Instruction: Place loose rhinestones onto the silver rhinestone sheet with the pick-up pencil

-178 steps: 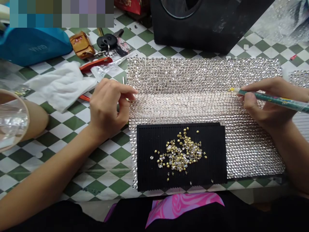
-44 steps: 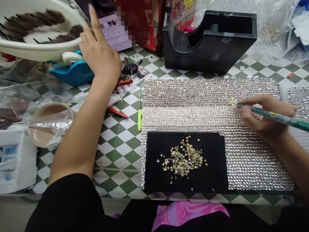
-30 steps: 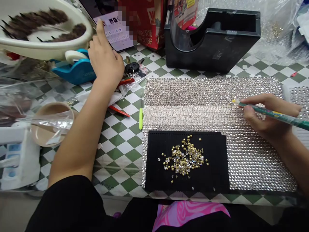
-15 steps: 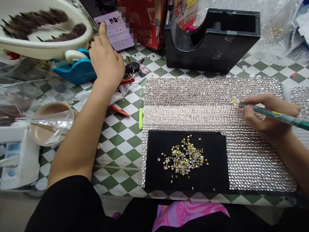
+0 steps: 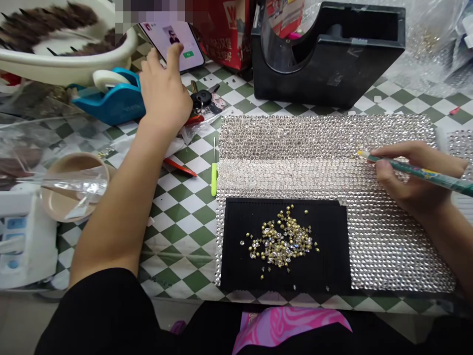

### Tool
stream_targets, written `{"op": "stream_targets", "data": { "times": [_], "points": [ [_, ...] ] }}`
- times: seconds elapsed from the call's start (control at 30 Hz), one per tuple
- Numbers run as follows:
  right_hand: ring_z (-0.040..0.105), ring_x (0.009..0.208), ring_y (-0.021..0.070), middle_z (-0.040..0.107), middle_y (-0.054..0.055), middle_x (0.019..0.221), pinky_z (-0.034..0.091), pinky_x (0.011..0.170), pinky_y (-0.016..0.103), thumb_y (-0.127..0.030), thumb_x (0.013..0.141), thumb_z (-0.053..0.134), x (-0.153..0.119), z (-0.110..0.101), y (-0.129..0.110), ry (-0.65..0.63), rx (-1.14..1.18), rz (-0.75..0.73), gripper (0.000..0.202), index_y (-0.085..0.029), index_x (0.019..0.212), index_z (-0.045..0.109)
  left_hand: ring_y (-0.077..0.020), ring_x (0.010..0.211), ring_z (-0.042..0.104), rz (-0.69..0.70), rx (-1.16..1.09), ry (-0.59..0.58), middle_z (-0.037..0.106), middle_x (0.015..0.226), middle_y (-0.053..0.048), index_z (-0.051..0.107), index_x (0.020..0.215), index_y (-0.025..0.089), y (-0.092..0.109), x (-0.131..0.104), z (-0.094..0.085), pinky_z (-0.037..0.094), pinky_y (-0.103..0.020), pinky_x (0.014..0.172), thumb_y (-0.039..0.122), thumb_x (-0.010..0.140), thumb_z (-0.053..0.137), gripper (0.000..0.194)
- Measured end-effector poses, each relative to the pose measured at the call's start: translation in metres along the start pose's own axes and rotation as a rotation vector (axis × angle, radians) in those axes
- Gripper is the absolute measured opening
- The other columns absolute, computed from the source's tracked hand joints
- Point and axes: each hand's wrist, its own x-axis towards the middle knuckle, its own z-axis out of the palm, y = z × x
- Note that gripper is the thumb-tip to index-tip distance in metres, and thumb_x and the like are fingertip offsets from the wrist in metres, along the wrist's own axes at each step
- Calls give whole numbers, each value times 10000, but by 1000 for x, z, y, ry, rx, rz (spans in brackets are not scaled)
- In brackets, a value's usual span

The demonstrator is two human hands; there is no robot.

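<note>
The left hand (image 5: pixel 165 93) is reaching across the table (image 5: pixel 177 231) to the phone (image 5: pixel 172 38) propped at the far edge, with one fingertip touching the lit screen and the other fingers loosely curled, holding nothing. The right hand (image 5: pixel 410 175) is closed around a green pen-shaped tool (image 5: pixel 417 171), with its yellow tip resting on the rhinestone sheet (image 5: pixel 384 236) near the sheet's middle fold. A black tray (image 5: pixel 332 256) is lying on the near part of the sheet, carrying a loose pile of gold-backed stones (image 5: pixel 281 240). A slim tool with a green handle (image 5: pixel 213 178) is lying just beside the sheet's left edge. A blue tape dispenser (image 5: pixel 111 101) is sitting near the left hand, with keys (image 5: pixel 202 98) just right of it. A large black tape dispenser (image 5: pixel 325 54) is standing beyond the sheet.
</note>
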Motion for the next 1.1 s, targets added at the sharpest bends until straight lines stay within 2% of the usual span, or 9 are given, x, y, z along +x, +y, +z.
{"op": "stream_targets", "data": {
  "times": [0.17, 0.43, 0.67, 0.9, 1.0, 1.1],
  "points": [
    [643, 643, 87, 706, -31, 786, 414, 514, 206, -186, 829, 593, 1, 2, -1, 0, -4, -9, 91, -183, 874, 672, -364, 1439, 241, 34, -62, -25, 214, 1603, -46, 374, 1527, 293, -3, 2, 4, 239, -534, 1183, 124, 818, 470, 735],
    [649, 653, 79, 706, -28, 791, 482, 565, 185, -188, 828, 595, 0, 1, 0, 7, -9, 3, 99, -179, 876, 681, -391, 1448, 244, 33, -11, -35, 197, 1597, -104, 350, 1543, 292, -3, 5, 4, 259, -546, 1182, -9, 797, 490, 817],
    [640, 645, 79, 696, -11, 768, 433, 530, 195, -180, 848, 585, 2, 1, -3, 11, -12, -14, 94, -153, 875, 671, -412, 1455, 259, 46, -18, -21, 230, 1580, -174, 316, 1554, 280, -1, 7, 5, 284, -552, 1164, -83, 757, 519, 900],
    [646, 652, 89, 697, -10, 773, 431, 523, 202, -178, 848, 593, 4, 0, -4, 1, -9, -16, 85, -151, 880, 667, -397, 1461, 262, 42, -49, -32, 215, 1622, -111, 317, 1557, 288, 2, 4, 1, 274, -564, 1172, -26, 752, 508, 885],
    [641, 650, 87, 696, -8, 778, 453, 549, 196, -170, 844, 596, 2, 1, -3, 1, 0, -12, 86, -153, 886, 670, -397, 1466, 243, 16, -91, -51, 159, 1645, -73, 277, 1573, 274, 5, 3, -6, 237, -556, 1193, 49, 801, 520, 840],
    [648, 671, 88, 700, 4, 797, 466, 578, 188, -157, 839, 603, 1, 1, -2, -7, 15, -6, 89, -143, 894, 671, -387, 1468, 225, -46, -112, -39, 98, 1654, -59, 267, 1571, 272, 11, 3, -13, 204, -534, 1205, 26, 801, 539, 854]
  ]
}}
